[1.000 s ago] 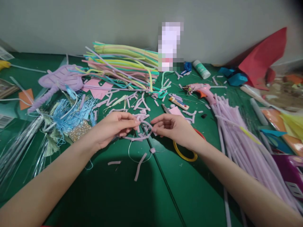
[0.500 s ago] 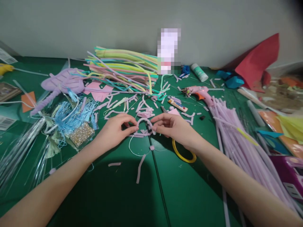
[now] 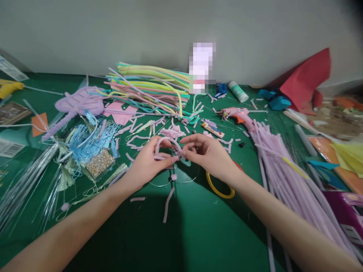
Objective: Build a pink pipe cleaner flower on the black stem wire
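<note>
A pale purple pipe cleaner [image 3: 167, 139], bent into a rounded loop, is held between both hands above the green table. My left hand [image 3: 146, 164] is closed on the loop's lower part, thumb pointing right. With thumb and fingertips my right hand [image 3: 208, 151] pinches the loop's right side. Just below hangs or lies a small purple ball [image 3: 174, 176] on a thin clear thread; I cannot tell which. A cut purple strip [image 3: 168, 206] lies nearer to me. Beside my right wrist are yellow-handled scissors [image 3: 224, 196], partly hidden by the hand.
Purple pipe cleaners [image 3: 279, 162] lie in a bundle at right, below a pink glue gun [image 3: 241, 113]. Multicoloured pipe cleaners [image 3: 147, 81] are stacked at the back. Blue tassels [image 3: 85, 141] and a bag of gold beads [image 3: 100, 163] sit at left. Cut scraps surround the hands.
The pipe cleaner has gone from a small arch to a wider loop. My left hand has shifted left and turned, its thumb now lying under the loop. The small ball has moved slightly left.
</note>
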`<act>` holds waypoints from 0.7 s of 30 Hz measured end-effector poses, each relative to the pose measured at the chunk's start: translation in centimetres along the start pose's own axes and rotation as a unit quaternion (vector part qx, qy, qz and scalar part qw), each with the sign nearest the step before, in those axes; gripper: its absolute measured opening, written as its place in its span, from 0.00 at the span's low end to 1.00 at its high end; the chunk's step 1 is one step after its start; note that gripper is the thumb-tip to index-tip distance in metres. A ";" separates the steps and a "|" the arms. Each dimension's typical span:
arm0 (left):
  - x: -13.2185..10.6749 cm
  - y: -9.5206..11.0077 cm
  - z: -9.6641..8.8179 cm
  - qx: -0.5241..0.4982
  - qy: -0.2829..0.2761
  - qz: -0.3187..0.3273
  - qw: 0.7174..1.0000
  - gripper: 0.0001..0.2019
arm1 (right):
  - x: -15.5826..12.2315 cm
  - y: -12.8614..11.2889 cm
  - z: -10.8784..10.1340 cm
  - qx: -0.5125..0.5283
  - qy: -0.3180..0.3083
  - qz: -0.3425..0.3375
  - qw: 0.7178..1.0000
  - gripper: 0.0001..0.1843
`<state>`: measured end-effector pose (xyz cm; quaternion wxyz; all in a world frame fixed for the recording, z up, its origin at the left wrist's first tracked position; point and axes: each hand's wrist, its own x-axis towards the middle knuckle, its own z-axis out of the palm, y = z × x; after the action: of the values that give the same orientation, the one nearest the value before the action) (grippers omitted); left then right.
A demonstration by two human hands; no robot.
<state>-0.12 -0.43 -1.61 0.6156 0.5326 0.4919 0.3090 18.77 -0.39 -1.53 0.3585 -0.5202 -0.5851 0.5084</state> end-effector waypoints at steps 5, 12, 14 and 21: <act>-0.3 0.4 0.2 -0.060 -0.049 -0.011 0.997 0.18 | -0.3 -0.5 0.2 -0.108 0.036 -0.098 0.989 0.10; -0.5 0.3 0.0 -0.088 -0.082 -0.014 0.993 0.17 | -0.4 0.0 0.4 -0.187 0.068 -0.143 0.970 0.09; -0.6 0.3 -0.1 -0.094 -0.081 -0.014 0.992 0.17 | -0.5 0.0 0.5 -0.215 0.075 -0.160 0.961 0.09; -0.7 0.6 -0.5 -0.100 -0.112 0.003 0.989 0.18 | -0.9 -0.2 -0.1 -0.119 0.102 -0.091 0.984 0.16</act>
<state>-0.72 -0.76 -0.82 0.7156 0.5013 0.3850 0.2973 19.00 -1.19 -1.17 0.3966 -0.5526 -0.6467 0.3450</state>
